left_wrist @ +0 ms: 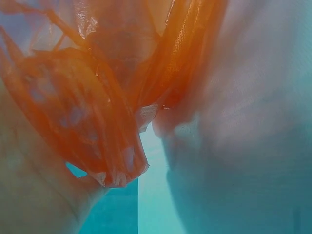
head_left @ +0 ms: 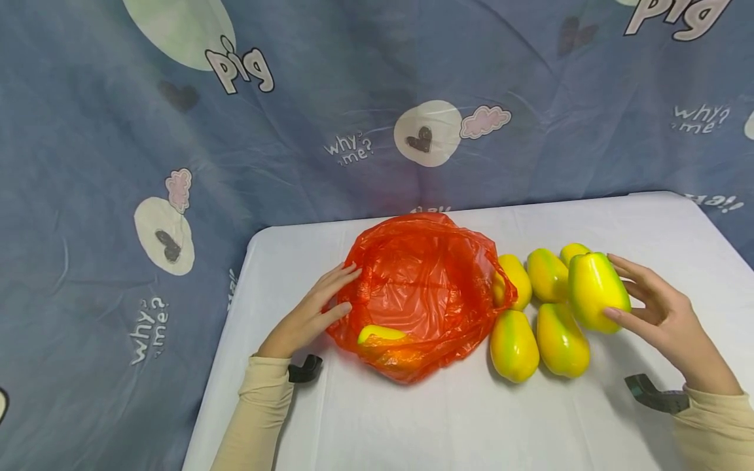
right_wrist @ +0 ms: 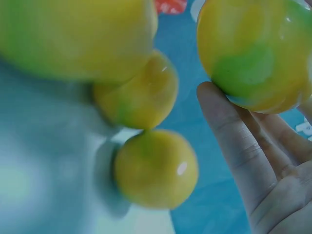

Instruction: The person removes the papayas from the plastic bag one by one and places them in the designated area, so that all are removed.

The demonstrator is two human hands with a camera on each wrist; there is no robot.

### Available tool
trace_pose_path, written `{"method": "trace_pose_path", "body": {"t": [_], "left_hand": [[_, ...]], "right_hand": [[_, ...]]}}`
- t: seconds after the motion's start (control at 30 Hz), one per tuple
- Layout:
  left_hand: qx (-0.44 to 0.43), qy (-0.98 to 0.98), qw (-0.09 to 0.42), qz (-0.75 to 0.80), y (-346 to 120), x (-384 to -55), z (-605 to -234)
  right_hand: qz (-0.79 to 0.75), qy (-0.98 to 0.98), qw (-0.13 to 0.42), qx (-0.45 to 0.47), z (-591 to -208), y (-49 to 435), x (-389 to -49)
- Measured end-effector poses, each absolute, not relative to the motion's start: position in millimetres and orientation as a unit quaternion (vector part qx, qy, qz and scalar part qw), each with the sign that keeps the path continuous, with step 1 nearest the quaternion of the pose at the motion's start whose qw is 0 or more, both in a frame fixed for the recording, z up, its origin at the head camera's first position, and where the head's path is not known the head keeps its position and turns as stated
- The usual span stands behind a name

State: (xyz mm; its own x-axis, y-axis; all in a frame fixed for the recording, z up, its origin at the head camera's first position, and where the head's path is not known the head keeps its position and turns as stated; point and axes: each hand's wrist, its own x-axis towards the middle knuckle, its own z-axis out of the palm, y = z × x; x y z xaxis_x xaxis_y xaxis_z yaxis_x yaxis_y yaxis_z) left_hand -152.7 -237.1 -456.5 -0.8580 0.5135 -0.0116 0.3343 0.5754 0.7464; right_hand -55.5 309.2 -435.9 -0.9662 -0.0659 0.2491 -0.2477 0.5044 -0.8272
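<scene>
A red plastic bag lies with its wide mouth facing up, and one yellow papaya shows at its near side, partly covered by the film. My left hand rests at the bag's left rim, fingers extended and thumb spread apart; in the left wrist view crumpled plastic hides the fingers. On the right, my right hand holds a yellow-green papaya between thumb and fingers, raised above the others. The right wrist view shows this papaya against the fingertips.
Several more papayas stand between the bag and my right hand, among them a near one and its neighbour. The bag's right edge overlaps a papaya. A white-covered table meets a blue printed cloth behind.
</scene>
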Motion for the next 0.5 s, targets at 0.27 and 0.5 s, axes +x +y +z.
{"method": "trace_pose_path", "body": {"t": [0.27,0.5], "left_hand": [[0.242,0.882,0.119,0.388,-235,-154,-455],[0.237,0.882,0.122,0.388,-235,-153,-458]], "right_hand": [[0.469,-0.879,0.080,0.035,-460,328,-35],[0.463,-0.884,0.061,0.028,-474,337,-27]]}}
